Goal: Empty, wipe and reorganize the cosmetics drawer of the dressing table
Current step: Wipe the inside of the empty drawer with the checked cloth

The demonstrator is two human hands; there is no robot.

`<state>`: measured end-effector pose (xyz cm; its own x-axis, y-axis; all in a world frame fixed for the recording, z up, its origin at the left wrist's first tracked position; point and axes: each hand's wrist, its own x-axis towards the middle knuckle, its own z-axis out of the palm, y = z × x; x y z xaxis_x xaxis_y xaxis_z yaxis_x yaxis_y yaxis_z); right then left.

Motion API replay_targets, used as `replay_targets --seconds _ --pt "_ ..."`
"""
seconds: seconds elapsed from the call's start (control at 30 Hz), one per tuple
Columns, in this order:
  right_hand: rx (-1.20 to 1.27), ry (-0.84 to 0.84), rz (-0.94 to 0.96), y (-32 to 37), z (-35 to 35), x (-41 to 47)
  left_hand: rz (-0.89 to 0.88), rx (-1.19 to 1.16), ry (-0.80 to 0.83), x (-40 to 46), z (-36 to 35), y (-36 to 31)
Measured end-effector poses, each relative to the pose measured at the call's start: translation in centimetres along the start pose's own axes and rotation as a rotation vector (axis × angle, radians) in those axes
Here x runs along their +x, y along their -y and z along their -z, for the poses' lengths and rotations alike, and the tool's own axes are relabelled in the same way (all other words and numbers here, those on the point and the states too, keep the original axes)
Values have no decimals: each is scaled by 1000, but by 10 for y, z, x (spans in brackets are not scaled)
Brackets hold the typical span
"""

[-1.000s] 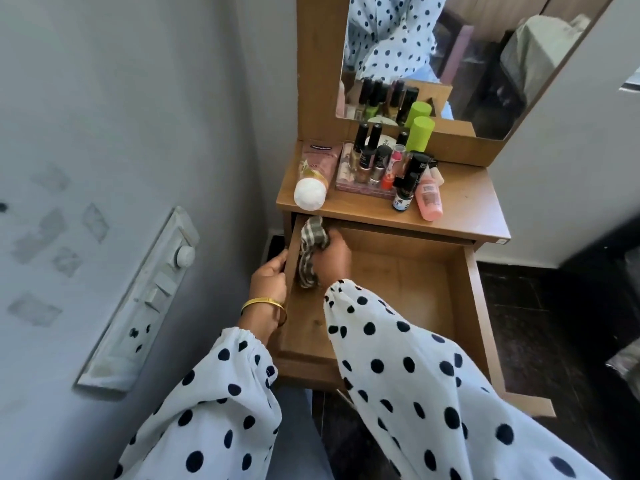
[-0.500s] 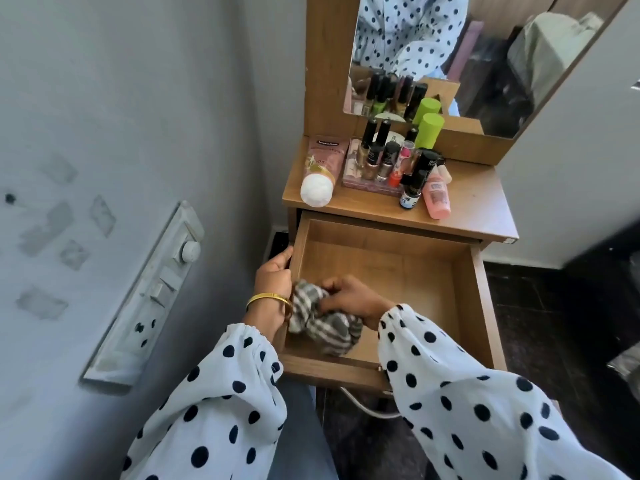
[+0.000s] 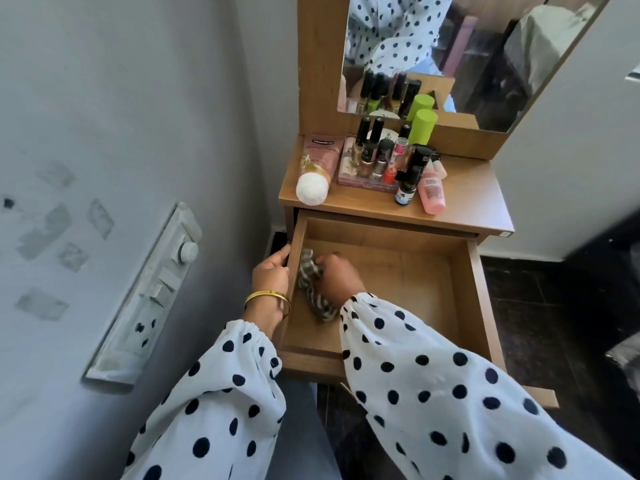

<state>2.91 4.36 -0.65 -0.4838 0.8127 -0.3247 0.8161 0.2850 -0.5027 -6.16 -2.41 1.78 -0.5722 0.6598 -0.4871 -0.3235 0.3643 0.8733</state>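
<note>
I judge emptying done: the drawer holds only the cloth, and the bottles stand on the surface. Wiping is underway; restocking remains. Right hand fingers grip the cloth at the drawer's left wall; its long axis runs near-to-far. Left hand fingers curl over that wall.

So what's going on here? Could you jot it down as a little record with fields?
Activity: wiping the inside of the pulled-out drawer
Right hand: grips a checked cloth against the drawer floor, near its left wall
Left hand: holds the drawer's left wall from outside, gold bangle on the wrist
Drawer contents: only the cloth and hand
Cosmetics: standing or lying on the tabletop, including a pink tube, nail polish bottles, a green-capped can and a pink bottle
Behind: mirror
</note>
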Motion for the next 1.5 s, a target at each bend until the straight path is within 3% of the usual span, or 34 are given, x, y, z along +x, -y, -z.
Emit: replay_targets --seconds 0.13,0.2,0.3,0.57,0.73,0.9,1.07,1.3,1.5 --pt "-14 357 141 -3 -1 -37 5 5 -28 2 -1 2" --pt "10 454 172 -6 1 -51 -1 26 -31 2 -2 3" --pt "7 472 191 -5 6 -56 -66 101 -37 0 -3 7" --pt "-83 391 186 -4 5 -64 -434 404 -103 -25 -14 6" --pt "-109 465 78 -41 31 -73 -609 583 42 -46 -27 11" --pt "-284 482 -151 -97 70 -94 -591 711 204 -57 -57 19" --pt "-397 311 -269 -113 65 -107 -532 899 478 -68 -92 34" --pt "-905 -80 -94 -120 67 -94 -494 944 400 -54 -86 44" --pt "-1256 -179 21 -130 93 -53 -469 918 402 -52 -85 52"
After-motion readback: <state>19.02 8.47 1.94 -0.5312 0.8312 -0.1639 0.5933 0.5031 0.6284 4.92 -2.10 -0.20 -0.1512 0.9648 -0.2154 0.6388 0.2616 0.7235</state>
